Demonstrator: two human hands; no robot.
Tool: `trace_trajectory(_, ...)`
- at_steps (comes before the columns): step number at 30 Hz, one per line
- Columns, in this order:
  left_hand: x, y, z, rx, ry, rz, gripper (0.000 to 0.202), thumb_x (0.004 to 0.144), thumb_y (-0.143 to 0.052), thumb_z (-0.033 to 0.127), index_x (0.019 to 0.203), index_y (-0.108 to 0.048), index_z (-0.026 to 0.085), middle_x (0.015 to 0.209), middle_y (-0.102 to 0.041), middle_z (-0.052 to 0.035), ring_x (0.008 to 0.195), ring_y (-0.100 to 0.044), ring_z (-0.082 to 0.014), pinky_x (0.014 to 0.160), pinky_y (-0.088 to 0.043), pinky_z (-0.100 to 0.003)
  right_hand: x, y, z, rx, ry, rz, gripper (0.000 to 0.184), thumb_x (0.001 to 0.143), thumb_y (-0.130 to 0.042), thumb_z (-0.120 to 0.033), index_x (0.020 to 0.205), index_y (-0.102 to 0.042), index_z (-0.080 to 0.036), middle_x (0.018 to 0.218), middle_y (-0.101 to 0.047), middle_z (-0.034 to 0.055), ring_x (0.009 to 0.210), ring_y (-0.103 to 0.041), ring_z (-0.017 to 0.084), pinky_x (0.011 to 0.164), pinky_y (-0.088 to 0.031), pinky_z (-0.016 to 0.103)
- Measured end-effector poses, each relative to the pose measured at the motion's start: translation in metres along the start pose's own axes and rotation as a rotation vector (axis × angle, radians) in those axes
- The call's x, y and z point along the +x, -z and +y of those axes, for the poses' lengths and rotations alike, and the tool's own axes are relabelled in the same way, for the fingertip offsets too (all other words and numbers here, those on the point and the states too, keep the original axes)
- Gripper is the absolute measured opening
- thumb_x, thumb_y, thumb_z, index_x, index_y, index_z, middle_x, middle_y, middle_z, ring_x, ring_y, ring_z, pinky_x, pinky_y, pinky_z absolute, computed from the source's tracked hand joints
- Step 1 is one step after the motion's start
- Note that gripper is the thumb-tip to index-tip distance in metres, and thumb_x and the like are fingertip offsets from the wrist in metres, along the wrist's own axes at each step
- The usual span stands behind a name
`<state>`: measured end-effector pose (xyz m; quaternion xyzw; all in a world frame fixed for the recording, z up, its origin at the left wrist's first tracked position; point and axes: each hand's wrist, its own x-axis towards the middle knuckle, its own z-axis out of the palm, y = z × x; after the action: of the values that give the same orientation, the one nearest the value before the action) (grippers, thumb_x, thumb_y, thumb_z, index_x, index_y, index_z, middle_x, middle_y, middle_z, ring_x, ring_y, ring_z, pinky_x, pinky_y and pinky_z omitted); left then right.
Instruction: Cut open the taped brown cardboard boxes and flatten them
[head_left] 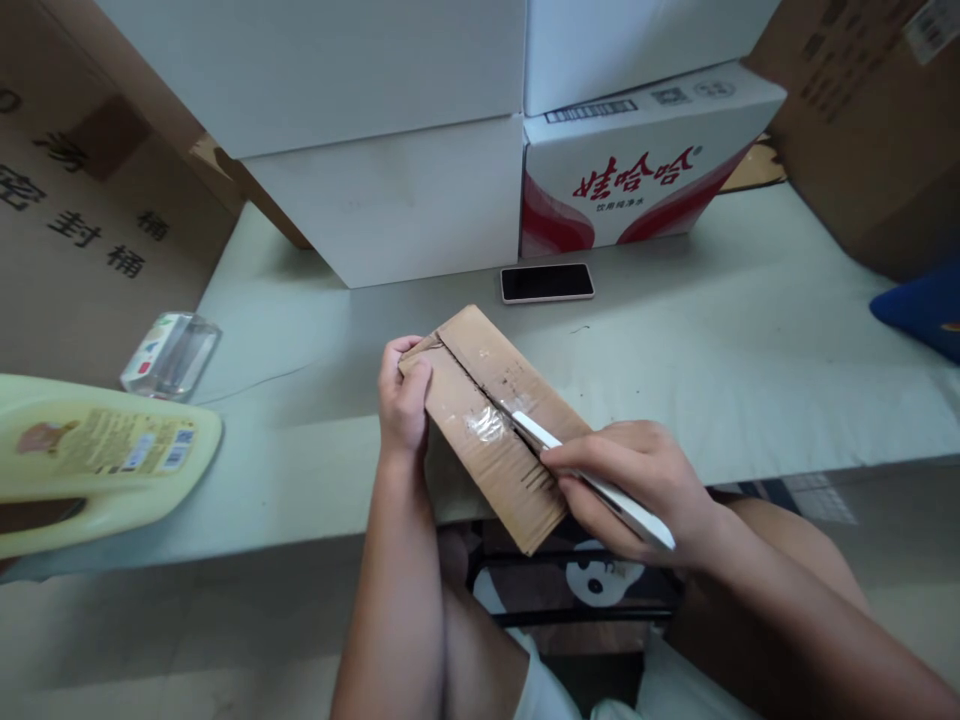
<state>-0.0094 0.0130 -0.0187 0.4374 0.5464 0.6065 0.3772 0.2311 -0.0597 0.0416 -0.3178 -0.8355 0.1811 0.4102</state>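
My left hand (pixel 405 400) grips the far left end of a small brown cardboard box (pixel 487 480), its thumb on the top face. The box is tilted over the front edge of the table. A dark seam runs along its top, with a shiny strip of clear tape (pixel 486 424) and scuff marks beside it. In my right hand (pixel 637 490) is a slim white utility knife (pixel 626 510), held between thumb and fingers. Its front end lies at the seam near the middle of the box; the blade itself is hard to make out.
A black-screened phone (pixel 547 283) lies behind the box on the pale tablecloth (pixel 712 370). White cartons (pixel 420 200) and a red-and-white carton (pixel 630 180) stand at the back. Leftward are a yellow jug (pixel 150 450), a clear plastic container (pixel 176 355) and a large brown carton (pixel 90 180).
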Motion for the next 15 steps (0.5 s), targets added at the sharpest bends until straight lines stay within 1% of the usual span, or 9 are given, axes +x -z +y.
trace_trajectory(3, -0.0006, -0.0022, 0.0002, 0.001, 0.002, -0.025, 0.026, 0.075, -0.068, 0.037, 0.095, -0.062, 0.021, 0.083, -0.063, -0.0029, 0.067, -0.053, -0.0157, 0.061, -0.043, -0.029, -0.0009, 0.0015, -0.0009, 0.017, 0.004, 0.028, 0.014, 0.085, -0.053, -0.014, 0.091, -0.061, -0.023, 0.056, -0.062, -0.0054, 0.041, -0.053, 0.010, 0.044, -0.043, 0.024)
trace_trajectory(8, -0.0010, -0.0034, -0.0003, 0.031, -0.004, -0.030, 0.023, 0.076, -0.066, 0.034, 0.096, -0.062, 0.022, 0.082, -0.061, -0.0023, 0.066, -0.051, -0.0156, 0.058, -0.041, -0.029, -0.0017, -0.0007, -0.0004, 0.055, -0.073, -0.017, 0.013, 0.087, -0.053, -0.016, 0.095, -0.062, -0.022, 0.063, -0.068, -0.0045, 0.043, -0.056, 0.009, 0.043, -0.042, 0.022)
trace_trajectory(12, -0.0011, -0.0034, 0.0019, 0.041, 0.004, -0.021, 0.020, 0.077, -0.066, 0.034, 0.094, -0.063, 0.023, 0.082, -0.061, -0.0031, 0.066, -0.051, -0.0158, 0.057, -0.040, -0.029, -0.0008, 0.0013, -0.0054, 0.057, -0.044, 0.031, 0.013, 0.083, -0.051, -0.015, 0.086, -0.061, -0.023, 0.055, -0.061, -0.0046, 0.041, -0.051, 0.011, 0.044, -0.041, 0.027)
trace_trajectory(15, -0.0007, -0.0045, 0.0034, 0.031, 0.008, -0.007, 0.021, 0.076, -0.067, 0.036, 0.092, -0.063, 0.022, 0.081, -0.061, -0.0034, 0.066, -0.051, -0.0159, 0.057, -0.040, -0.030, -0.0042, 0.0049, -0.0092, 0.067, -0.038, 0.027, 0.015, 0.082, -0.051, -0.012, 0.086, -0.061, -0.024, 0.056, -0.062, -0.0037, 0.041, -0.051, 0.011, 0.044, -0.042, 0.027)
